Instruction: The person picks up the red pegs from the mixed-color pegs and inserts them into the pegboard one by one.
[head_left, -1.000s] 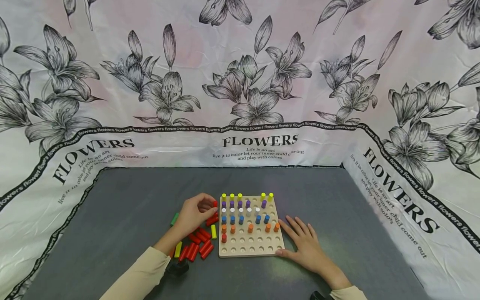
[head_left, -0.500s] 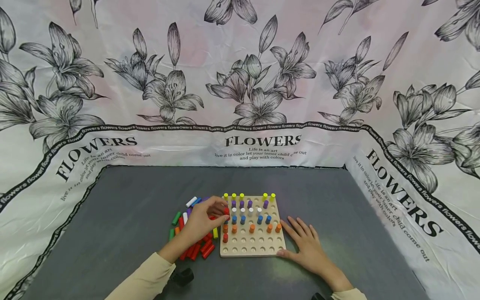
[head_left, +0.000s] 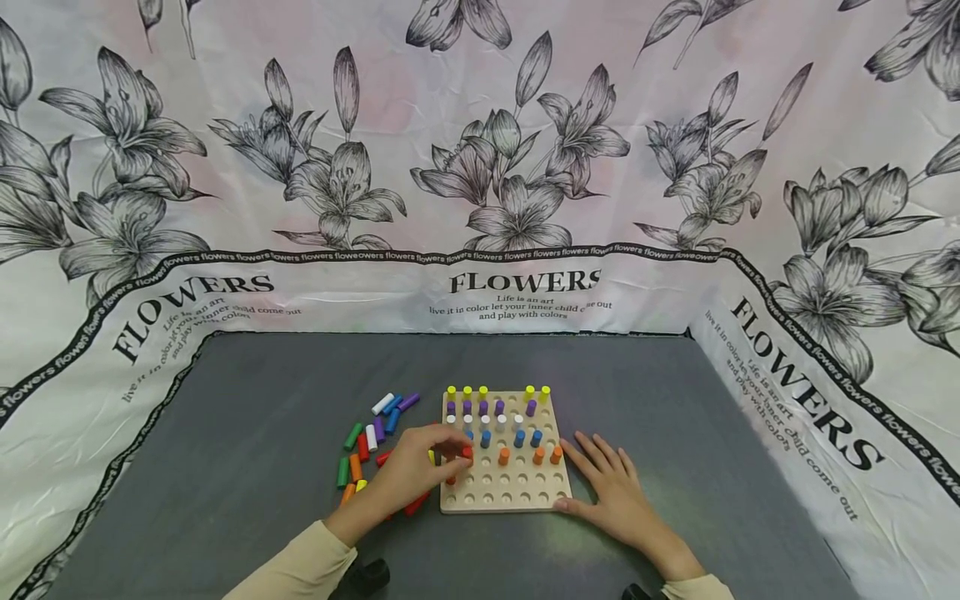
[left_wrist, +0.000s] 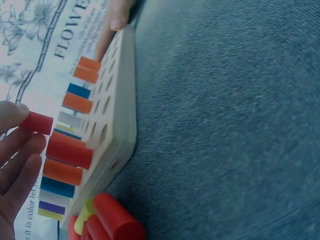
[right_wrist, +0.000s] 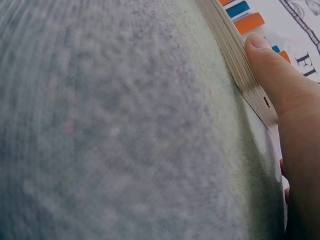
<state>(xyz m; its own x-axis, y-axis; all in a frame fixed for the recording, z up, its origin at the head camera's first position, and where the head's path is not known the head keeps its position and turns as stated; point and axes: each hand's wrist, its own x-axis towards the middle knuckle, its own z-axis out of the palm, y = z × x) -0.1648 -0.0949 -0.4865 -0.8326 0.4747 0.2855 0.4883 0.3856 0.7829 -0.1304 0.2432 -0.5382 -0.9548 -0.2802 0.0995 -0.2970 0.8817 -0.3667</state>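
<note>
In the head view my left hand (head_left: 420, 460) pinches a red peg (head_left: 467, 452) above the left part of a wooden pegboard (head_left: 504, 502). The left wrist view shows that red peg (left_wrist: 39, 123) at the thumb and fingertip, clear of the board, near another red peg (left_wrist: 69, 151) standing in a hole. Yellow, purple, white, blue and orange pegs stand in rows farther back. On the right, my right hand (head_left: 613, 492) lies with fingers spread beside the board, its thumb (right_wrist: 270, 62) resting on the near right corner.
Loose pegs lie on the dark grey table (head_left: 247, 417) left of the board, among them a green peg (head_left: 352, 435), a white peg (head_left: 382, 404) and an orange peg (head_left: 356, 467). Several red pegs (left_wrist: 117, 217) lie by the board's left side. A flower-printed cloth (head_left: 360, 292) surrounds the table.
My left hand has carried the red peg from the loose pile rightward and toward me, over the board, uncovering the pegs at the back left. The right hand stays at the corner.
</note>
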